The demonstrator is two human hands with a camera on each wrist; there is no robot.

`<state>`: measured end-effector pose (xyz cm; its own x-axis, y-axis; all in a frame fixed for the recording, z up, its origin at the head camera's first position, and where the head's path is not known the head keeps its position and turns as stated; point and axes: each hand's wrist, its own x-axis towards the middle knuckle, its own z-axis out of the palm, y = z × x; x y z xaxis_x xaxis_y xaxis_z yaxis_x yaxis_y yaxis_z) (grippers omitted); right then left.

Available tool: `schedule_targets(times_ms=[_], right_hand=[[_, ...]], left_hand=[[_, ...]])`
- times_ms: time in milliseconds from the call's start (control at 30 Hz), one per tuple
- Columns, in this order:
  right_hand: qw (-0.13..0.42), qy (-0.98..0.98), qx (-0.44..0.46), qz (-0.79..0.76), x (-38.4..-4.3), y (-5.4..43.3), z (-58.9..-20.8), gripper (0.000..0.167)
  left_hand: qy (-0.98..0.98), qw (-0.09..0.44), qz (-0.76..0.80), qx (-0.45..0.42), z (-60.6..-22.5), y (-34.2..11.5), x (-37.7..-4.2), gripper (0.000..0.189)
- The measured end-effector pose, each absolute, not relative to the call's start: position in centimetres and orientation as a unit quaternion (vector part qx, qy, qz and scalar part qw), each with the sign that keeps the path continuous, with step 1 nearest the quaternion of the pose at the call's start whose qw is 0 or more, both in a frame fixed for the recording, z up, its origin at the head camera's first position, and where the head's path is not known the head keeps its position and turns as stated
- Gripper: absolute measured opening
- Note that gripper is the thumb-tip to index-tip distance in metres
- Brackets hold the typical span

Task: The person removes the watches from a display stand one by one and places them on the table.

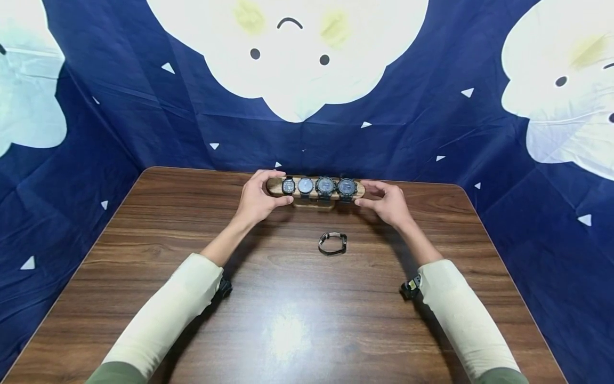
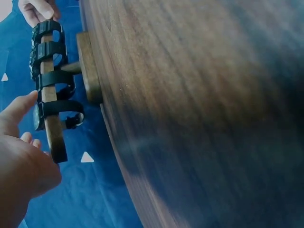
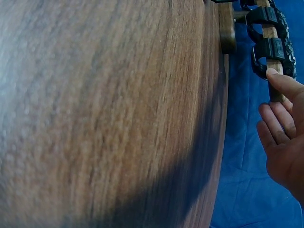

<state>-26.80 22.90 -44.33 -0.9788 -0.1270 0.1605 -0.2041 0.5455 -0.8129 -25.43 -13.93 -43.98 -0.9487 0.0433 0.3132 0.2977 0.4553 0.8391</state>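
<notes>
A wooden watch stand [image 1: 313, 205] rises near the table's back edge, with several dark watches [image 1: 325, 185] strapped in a row along its bar. My left hand [image 1: 256, 197] grips the bar's left end, index finger along the top and thumb at the lower front. In the left wrist view, that hand [image 2: 23, 161] is beside the bare wooden end [image 2: 56, 142]. At the opposite end, my right hand [image 1: 389, 202] pinches the bar between thumb and fingers. The right wrist view has its thumb [image 3: 284, 84] against the wood, just below the last watch [image 3: 273, 49].
A loose watch with a dark strap [image 1: 332, 244] lies on the brown wooden table [image 1: 268, 288] in front of the stand. Blue fabric [image 1: 182, 128] with white cloud shapes hangs behind the table and along both sides. A small black device [image 1: 411, 288] is worn at each wrist.
</notes>
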Motion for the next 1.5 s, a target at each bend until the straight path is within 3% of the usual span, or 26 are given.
schedule_targets(times_ms=[367, 1500], right_hand=[[0.044, -0.879, 0.094, 0.466, -26.9, 22.9, -44.4, 0.056], [0.048, -0.880, 0.093, 0.463, -26.8, 22.8, -44.3, 0.056]], left_hand=[[-0.858, 0.103, -0.496, -0.083, -44.0, -13.5, -25.5, 0.067], [-0.856, 0.141, -0.494, -0.055, -44.3, -12.3, -25.6, 0.057]])
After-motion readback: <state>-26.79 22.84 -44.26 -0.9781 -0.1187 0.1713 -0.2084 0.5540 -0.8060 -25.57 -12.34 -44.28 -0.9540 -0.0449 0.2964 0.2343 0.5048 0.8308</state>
